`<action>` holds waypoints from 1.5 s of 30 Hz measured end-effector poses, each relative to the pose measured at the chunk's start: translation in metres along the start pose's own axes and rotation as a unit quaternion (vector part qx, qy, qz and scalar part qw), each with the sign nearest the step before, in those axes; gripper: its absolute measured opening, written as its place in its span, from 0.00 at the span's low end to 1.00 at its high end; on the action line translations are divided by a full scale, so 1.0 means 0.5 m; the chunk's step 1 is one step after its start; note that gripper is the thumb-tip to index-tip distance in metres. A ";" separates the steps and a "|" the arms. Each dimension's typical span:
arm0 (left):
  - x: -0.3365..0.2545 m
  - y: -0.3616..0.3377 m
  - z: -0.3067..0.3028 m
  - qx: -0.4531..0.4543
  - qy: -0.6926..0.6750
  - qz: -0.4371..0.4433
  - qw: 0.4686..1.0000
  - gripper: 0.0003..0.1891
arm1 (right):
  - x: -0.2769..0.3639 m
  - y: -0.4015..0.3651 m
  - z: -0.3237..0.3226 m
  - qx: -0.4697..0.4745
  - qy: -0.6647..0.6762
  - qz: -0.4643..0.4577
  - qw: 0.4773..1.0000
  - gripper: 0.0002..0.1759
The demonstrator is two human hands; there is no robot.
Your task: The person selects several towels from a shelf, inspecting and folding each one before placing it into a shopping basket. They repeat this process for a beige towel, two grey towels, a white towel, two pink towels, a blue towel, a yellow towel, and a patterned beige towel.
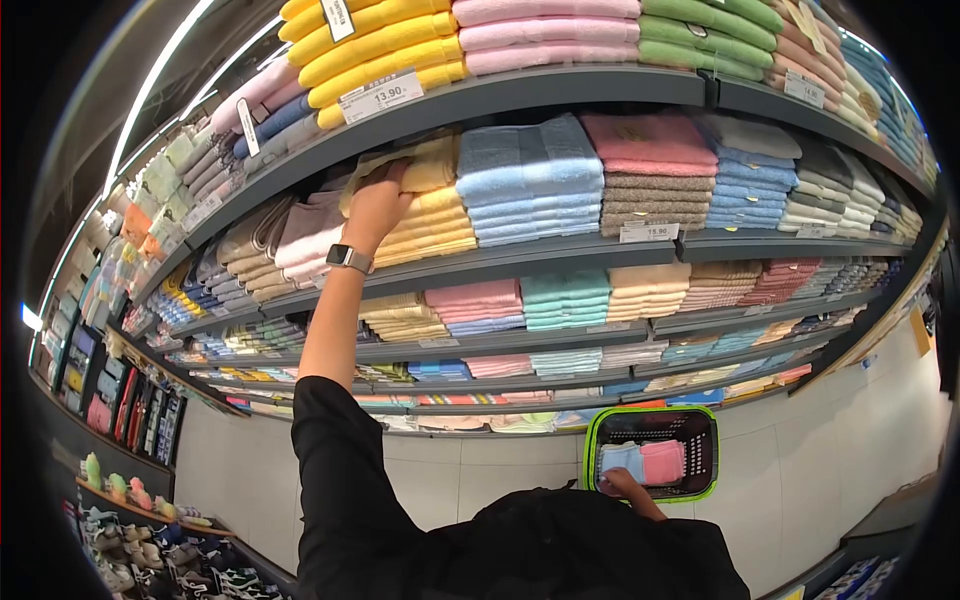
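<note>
My left hand (pixel 378 205), with a watch (pixel 348 258) on its wrist, reaches up to a shelf of folded towels. Its fingers are closed on the rumpled top yellow towel (pixel 428 165) of a pale yellow stack (pixel 432 230). Beside that stack are folded blue towels (pixel 530 180) on one side and pale pink ones (pixel 308 238) on the other. Low down, my right hand (pixel 626 484) is curled over a dark shopping basket with a green rim (pixel 716 450); I cannot tell what its fingers hold. Inside the basket lie a light blue towel (pixel 622 457) and a pink towel (pixel 662 462).
Grey shelves (pixel 560 100) stacked with towels curve across the view, price tags (pixel 383 95) along their edges. Tiled floor (pixel 430 465) lies below. Behind on the left stands a rack of shoes (pixel 150 545); a low display unit (pixel 860 560) is at the lower right.
</note>
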State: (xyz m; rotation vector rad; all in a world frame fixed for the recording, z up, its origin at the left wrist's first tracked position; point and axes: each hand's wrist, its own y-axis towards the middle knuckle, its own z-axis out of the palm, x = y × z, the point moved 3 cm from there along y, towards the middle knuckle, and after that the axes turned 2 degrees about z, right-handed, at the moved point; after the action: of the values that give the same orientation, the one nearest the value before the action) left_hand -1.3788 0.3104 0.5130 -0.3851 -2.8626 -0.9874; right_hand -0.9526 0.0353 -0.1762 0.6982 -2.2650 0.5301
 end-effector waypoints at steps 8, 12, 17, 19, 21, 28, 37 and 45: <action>0.034 -0.026 -0.047 -0.020 0.075 -0.088 0.993 0.20 | 0.519 0.234 -0.343 -0.063 0.507 0.095 0.854 0.16; -0.052 -0.120 -0.177 -0.216 -0.077 0.036 0.973 0.22 | 0.822 0.276 -0.522 0.001 0.567 -0.090 0.819 0.21; -0.145 -0.273 -0.214 -0.226 -0.055 0.106 0.967 0.21 | 1.016 0.329 -0.610 0.065 0.741 -0.173 0.646 0.24; -0.190 -0.338 -0.189 -0.155 -0.084 0.114 0.978 0.22 | 1.016 0.349 -0.608 0.040 0.844 -0.167 0.509 0.27; -0.235 -0.395 -0.147 -0.042 -0.097 0.117 0.987 0.24 | 0.961 0.380 -0.570 0.066 0.848 -0.203 0.485 0.28; -0.272 -0.475 -0.094 0.120 -0.231 0.062 0.964 0.29 | 0.893 0.314 -0.477 0.055 0.899 -0.072 0.429 0.29; -0.222 -0.544 0.098 0.040 -0.499 -0.244 0.830 0.26 | 0.826 0.200 -0.469 -0.068 0.855 -0.043 0.512 0.28; -0.252 -0.635 0.153 0.131 -0.823 -0.422 0.356 0.19 | 0.754 0.166 -0.427 -0.122 0.796 0.071 0.589 0.32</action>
State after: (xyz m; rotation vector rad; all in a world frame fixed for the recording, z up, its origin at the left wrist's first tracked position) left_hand -1.3416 0.0905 0.2434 0.9830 -5.0819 1.0109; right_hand -1.1273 0.0921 0.2251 -0.2237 -0.5780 0.5209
